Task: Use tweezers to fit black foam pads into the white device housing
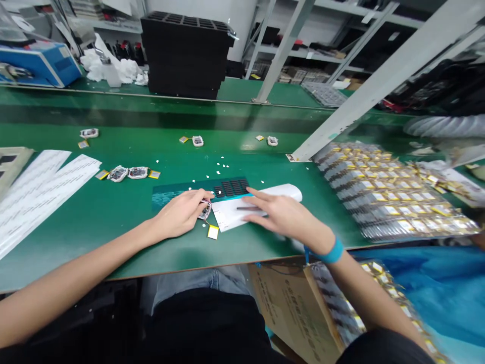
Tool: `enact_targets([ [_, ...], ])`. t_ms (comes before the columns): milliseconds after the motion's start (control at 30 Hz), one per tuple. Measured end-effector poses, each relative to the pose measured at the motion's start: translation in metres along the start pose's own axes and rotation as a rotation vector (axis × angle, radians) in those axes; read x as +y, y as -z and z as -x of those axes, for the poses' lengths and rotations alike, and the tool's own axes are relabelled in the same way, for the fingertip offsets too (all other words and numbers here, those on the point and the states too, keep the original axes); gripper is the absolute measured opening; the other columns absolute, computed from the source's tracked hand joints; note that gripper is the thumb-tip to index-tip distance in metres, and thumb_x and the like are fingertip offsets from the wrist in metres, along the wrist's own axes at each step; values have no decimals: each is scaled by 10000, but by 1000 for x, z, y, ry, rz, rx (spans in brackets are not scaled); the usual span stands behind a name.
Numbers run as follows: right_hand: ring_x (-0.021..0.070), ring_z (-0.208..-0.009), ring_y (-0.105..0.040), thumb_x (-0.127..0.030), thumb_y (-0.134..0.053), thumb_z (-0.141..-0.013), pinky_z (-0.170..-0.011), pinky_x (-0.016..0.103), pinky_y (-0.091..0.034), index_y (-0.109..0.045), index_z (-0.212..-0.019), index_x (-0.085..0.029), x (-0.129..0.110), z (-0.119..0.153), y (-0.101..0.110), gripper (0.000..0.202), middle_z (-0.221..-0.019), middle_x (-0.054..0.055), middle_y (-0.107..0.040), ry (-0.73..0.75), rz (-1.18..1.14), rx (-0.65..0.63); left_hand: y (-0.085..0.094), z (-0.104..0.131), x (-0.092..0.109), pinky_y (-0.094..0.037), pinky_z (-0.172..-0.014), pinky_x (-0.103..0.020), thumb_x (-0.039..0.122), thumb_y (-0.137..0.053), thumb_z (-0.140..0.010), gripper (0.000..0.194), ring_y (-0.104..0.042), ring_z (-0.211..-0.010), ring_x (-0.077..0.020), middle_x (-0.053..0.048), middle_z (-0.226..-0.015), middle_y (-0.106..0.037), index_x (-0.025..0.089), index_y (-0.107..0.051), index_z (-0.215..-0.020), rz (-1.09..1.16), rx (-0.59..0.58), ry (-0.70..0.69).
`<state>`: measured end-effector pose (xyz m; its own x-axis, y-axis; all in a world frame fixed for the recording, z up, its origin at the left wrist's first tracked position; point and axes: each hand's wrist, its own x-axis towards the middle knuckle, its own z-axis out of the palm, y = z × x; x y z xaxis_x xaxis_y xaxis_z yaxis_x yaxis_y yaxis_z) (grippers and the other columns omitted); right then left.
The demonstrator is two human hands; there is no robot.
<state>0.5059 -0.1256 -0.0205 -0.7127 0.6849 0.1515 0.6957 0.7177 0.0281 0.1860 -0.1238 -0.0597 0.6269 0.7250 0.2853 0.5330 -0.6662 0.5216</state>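
On the green tabletop (113, 212) we see white printed sheets (38, 187) at the left and a spread of bagged yellow-tagged parts (390, 202) at the right — overlapping rows. Farther back stand a stack of black trays (185, 53), a blue machine (41, 63) and crumpled white wipes (113, 68).

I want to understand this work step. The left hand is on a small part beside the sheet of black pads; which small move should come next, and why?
Probably the right hand should peel one black pad from the pad sheet, because its fingertips already lie on the white backing beside the pads, while the left hand steadies the small part.
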Motion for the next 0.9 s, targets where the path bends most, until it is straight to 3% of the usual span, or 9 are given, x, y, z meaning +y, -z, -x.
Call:
enact_targets([
  [100, 291, -773, -828, -497, -617, -1105, -626, 408, -666, -566, -1565, -83, -17, 37, -7, 621, -1597, 308, -556, -35, 45, -7, 0, 1, -4, -632, -1079, -516, 245, -373, -1125, 231, -730, -1329, -325, -161, -1418, -755, 201, -581, -1215, 36, -9, 15],
  [267, 223, -643, -773, -792, -561, -1025, -480, 383, -604, -369, -1703, -91, -52, 74, -5, 993, -1677, 294, -455, -13, 28, -40, 2, 3, -7, -595, -1147, -506, 274, -392, -1126, 238, -693, -1389, -318, -136, -1467, -737, 206, -602, -1215, 86, -58, 18],
  [300, 208, -627, -761, -727, -545, -1067, -455, 373, -584, -347, -1714, -91, -58, 79, -6, 929, -1667, 282, -477, -1, 37, -29, 3, 4, -7, -587, -1156, -510, 274, -387, -1127, 242, -694, -1385, -318, -132, -1449, -746, 204, -602, -1215, 82, -58, 13],
  [367, 168, -603, -741, -414, -499, -1157, -449, 334, -560, -289, -1746, -131, -68, 86, -7, 686, -1616, 227, -564, 24, 46, 11, 3, 4, -7, -577, -1164, -525, 268, -382, -1123, 249, -709, -1357, -323, -129, -1394, -769, 197, -598, -1224, 63, -38, -9],
  [467, 140, -658, -759, -66, -386, -1104, -533, 280, -583, -208, -1781, -217, -73, 90, -5, 717, -1513, 144, -679, 54, -42, 93, 2, 6, -5, -603, -1123, -509, 254, -370, -1124, 248, -732, -1319, -322, -130, -1345, -784, 185, -585, -1227, 51, -13, -58],
  [600, 186, -946, -829, -65, -406, -1101, -682, 274, -626, -265, -1771, -233, -64, 80, 3, 705, -1452, 111, -727, 20, -56, 226, 3, 8, -3, -616, -1105, -489, 232, -366, -1128, 221, -746, -1298, -314, -137, -1341, -787, 178, -575, -1173, 28, -42, -81],
  [667, 183, -849, -820, -59, -469, -1075, -640, 291, -600, -341, -1749, -210, -53, 67, 3, 703, -1446, 103, -727, -1, 143, 264, 4, 8, -1, -610, -1118, -491, 222, -359, -1131, 221, -738, -1314, -313, -145, -1370, -779, 172, -571, -1166, 7, -60, -72],
  [800, 160, -696, -781, 23, -459, -956, -557, 289, -573, -683, -1500, -164, -29, 34, -10, 618, -1450, 76, -713, -57, 386, 48, 5, 8, 2, -636, -1067, -482, 218, -352, -1131, 240, -761, -1271, -316, -170, -1372, -777, 161, -579, -1185, -35, -57, -68],
  [900, 190, -646, -775, -19, -493, -933, -477, 314, -565, -717, -1447, -155, -19, 17, -18, 577, -1444, 79, -721, -55, 381, -30, 4, 9, 3, -659, -1011, -472, 208, -348, -1135, 267, -780, -1232, -323, -194, -1352, -778, 142, -596, -1209, -51, -3, -103],
])
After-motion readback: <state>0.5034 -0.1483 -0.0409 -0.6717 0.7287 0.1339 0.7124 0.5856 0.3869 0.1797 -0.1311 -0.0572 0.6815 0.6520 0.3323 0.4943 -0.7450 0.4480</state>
